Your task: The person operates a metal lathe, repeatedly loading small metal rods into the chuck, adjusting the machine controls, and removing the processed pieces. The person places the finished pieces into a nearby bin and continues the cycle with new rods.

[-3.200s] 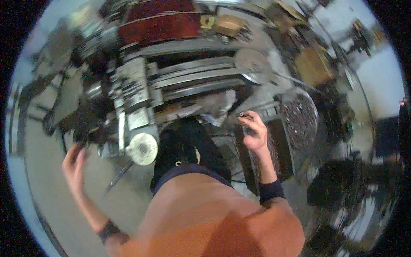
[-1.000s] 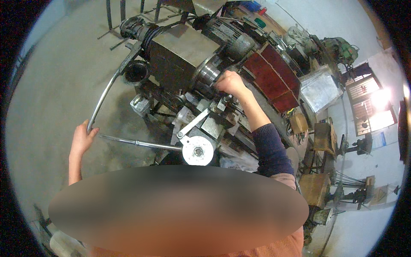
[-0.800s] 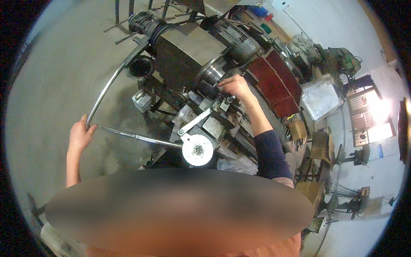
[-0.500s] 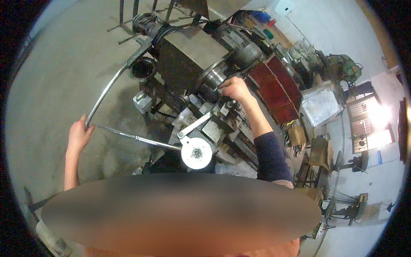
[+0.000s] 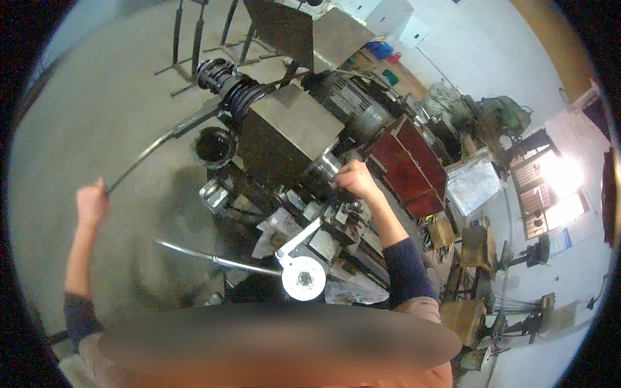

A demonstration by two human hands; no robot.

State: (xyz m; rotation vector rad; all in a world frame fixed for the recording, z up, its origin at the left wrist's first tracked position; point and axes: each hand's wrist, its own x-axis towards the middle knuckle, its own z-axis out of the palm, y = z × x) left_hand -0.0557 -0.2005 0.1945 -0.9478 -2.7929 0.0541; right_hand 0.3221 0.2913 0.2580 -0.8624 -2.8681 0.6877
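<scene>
I stand over a grey metal lathe (image 5: pixel 288 139). My left hand (image 5: pixel 92 202) is closed around the end of a long thin steel bar (image 5: pixel 158 147) that sticks out of the machine's left end. At the chuck (image 5: pixel 326 167), my right hand (image 5: pixel 354 181) is closed on a small part, which my fingers hide. Below the chuck, a white round handwheel (image 5: pixel 303 279) sits on the carriage, with a second thin rod (image 5: pixel 213 257) lying to its left.
A black bucket (image 5: pixel 213 147) stands by the lathe's left end on the concrete floor. Red cabinets (image 5: pixel 407 165) and cluttered benches lie to the right. Metal stands (image 5: pixel 194 39) are at the top. A bright window (image 5: pixel 559 184) glares at the far right.
My left hand has slid outward along the bar, away from the lathe. My view has shifted slightly. The right hand stays at the chuck.
</scene>
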